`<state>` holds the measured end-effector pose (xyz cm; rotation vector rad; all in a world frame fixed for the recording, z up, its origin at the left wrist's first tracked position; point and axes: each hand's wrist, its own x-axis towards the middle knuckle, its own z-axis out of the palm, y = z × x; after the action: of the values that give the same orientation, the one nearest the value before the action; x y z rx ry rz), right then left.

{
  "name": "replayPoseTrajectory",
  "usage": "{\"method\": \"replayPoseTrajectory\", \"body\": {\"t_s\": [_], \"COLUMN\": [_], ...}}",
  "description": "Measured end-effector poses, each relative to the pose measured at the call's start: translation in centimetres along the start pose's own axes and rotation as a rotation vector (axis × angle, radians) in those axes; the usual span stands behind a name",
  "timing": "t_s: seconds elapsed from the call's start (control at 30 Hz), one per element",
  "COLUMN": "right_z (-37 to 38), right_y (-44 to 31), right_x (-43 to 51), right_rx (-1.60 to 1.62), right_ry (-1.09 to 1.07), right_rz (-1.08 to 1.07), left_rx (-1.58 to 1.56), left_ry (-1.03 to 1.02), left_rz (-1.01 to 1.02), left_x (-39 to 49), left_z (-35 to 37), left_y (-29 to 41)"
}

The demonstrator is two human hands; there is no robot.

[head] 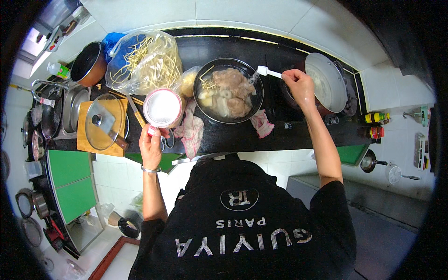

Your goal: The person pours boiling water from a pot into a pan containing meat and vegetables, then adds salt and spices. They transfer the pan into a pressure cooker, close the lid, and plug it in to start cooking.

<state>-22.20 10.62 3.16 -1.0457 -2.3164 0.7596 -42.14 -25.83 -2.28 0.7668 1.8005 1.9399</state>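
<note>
My left hand [151,148] grips a round, pink-rimmed container [163,107] by its red tab; white granules fill it. In my right hand [301,87] is a small white plastic spoon [267,71], held above the right rim of a black pan [260,101]. White grains appear to fall from the spoon's tip into the pan. Chunks of pale cooked meat [229,82] lie there in liquid, with pale yellow pieces [207,99] and a few thin roots at the left. A crumpled cloth [193,131] lies between the container and the pan.
A plastic bag of thin yellowish roots [154,59] stands behind the container. At left, a glass lid [101,129] and cleaver [117,140] rest on a wooden board [83,119]; a knife [136,112] is beside it. A large metal pot [327,85] stands right, a second cloth [261,123] before the pan.
</note>
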Motion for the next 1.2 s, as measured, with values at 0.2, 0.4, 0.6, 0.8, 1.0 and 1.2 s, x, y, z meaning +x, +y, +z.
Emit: {"method": "replayPoseTrajectory", "body": {"t_s": [0.2,0.4,0.6,0.8,1.0,1.2], "right_z": [2.0,5.1,5.5,4.3,3.3,3.7], "right_y": [-2.0,-3.3,-3.2,-4.9,-8.0,-8.4], "right_x": [1.7,3.5,2.9,1.8,-0.3,-0.5], "right_rx": [-0.021,-0.132,-0.154,-0.117,0.312,0.646], "right_ry": [0.032,0.139,0.181,0.187,-0.286,-0.483], "right_rz": [-0.168,-0.512,-0.564,-0.521,-0.003,0.217], "left_rx": [0.047,0.014,-0.040,0.006,-0.031,-0.082], "left_ry": [0.006,-0.021,-0.063,-0.105,-0.146,-0.123], "left_rz": [-0.032,-0.048,-0.089,-0.119,-0.111,-0.164], "left_x": [-0.5,-0.3,-0.2,-0.1,0.4,0.7], "left_z": [-0.5,0.1,0.8,1.1,1.7,3.1], "left_y": [-0.5,-0.5,-0.8,-0.8,-0.8,-1.2]}}
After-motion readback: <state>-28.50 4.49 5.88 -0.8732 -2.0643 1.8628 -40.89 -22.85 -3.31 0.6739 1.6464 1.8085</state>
